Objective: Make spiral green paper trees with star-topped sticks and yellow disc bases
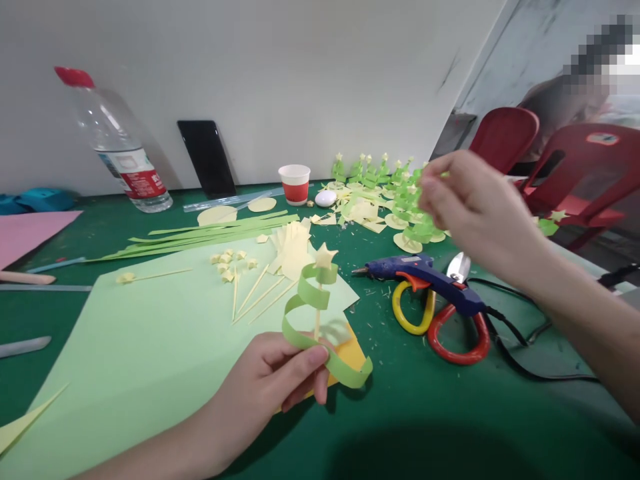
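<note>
My left hand (pixel 280 383) is closed on a paper spiral tree (pixel 313 293), gripping its thin stick and green strip between thumb and fingers. A pale yellow paper star (pixel 326 257) tops the stick, and the strip coils down around it with its lower end loose at the right. My right hand (pixel 465 200) is raised at the right, slightly blurred, its fingers curled together; what they pinch, if anything, is hidden. Below it lie a blue glue gun (pixel 425 277) and scissors (pixel 460 337) with red and yellow handles. Behind are several finished paper trees (pixel 385 172).
A light green sheet (pixel 165 340) carries small paper stars (pixel 227 267), toothpicks (pixel 254 290) and pale paper pieces (pixel 291 248). Green strips (pixel 200 240) lie behind. Along the wall stand a bottle (pixel 127 160), a phone (pixel 207 159) and a paper cup (pixel 295 185). A person sits beyond red chairs (pixel 580 173).
</note>
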A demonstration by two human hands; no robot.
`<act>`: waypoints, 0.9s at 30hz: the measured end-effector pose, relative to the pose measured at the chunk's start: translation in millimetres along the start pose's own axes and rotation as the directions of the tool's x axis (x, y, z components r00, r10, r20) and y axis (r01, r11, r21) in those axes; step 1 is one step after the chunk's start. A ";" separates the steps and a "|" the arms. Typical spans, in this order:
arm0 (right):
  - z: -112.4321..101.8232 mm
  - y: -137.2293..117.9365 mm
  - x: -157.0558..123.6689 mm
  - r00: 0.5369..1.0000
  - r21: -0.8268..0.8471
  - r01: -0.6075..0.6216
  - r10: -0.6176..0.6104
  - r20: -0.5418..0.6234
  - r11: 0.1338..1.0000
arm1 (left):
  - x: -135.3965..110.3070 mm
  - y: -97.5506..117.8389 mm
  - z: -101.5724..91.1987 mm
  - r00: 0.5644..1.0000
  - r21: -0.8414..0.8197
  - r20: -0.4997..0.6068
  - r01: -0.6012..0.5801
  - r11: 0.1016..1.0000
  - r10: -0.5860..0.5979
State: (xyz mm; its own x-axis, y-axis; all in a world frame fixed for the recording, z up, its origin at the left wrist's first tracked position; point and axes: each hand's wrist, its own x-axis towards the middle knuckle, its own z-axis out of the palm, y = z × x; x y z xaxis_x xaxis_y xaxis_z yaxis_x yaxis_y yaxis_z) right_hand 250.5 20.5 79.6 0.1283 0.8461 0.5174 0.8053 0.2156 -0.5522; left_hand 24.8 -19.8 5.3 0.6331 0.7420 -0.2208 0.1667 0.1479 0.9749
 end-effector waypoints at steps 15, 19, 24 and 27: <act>27.3 -4.4 17.8 0.976 0.071 -0.001 -0.014 0.219 0.997 | 2.2 -5.0 0.9 1.000 -0.022 -0.017 0.017 1.000 -0.018; 24.8 -6.7 17.5 0.896 0.315 -0.185 0.029 0.442 0.931 | 1.3 -2.4 1.6 1.000 -0.025 -0.019 0.022 0.999 -0.023; 24.0 -13.6 9.0 0.839 0.513 -0.366 0.037 0.543 0.777 | 0.5 2.0 2.8 0.999 -0.028 -0.031 0.043 0.999 -0.044; 27.0 -11.6 5.8 0.847 0.556 -0.398 0.060 0.528 0.729 | 0.8 2.0 2.1 0.999 -0.020 -0.027 0.045 0.999 -0.045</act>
State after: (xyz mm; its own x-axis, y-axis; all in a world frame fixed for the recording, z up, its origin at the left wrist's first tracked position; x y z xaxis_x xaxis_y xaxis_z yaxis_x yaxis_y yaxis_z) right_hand 226.3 36.1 71.4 -0.1491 0.9870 0.0598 0.2144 0.0913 -0.9725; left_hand 27.2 -20.2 6.9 0.6044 0.7518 -0.2636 0.1793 0.1940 0.9645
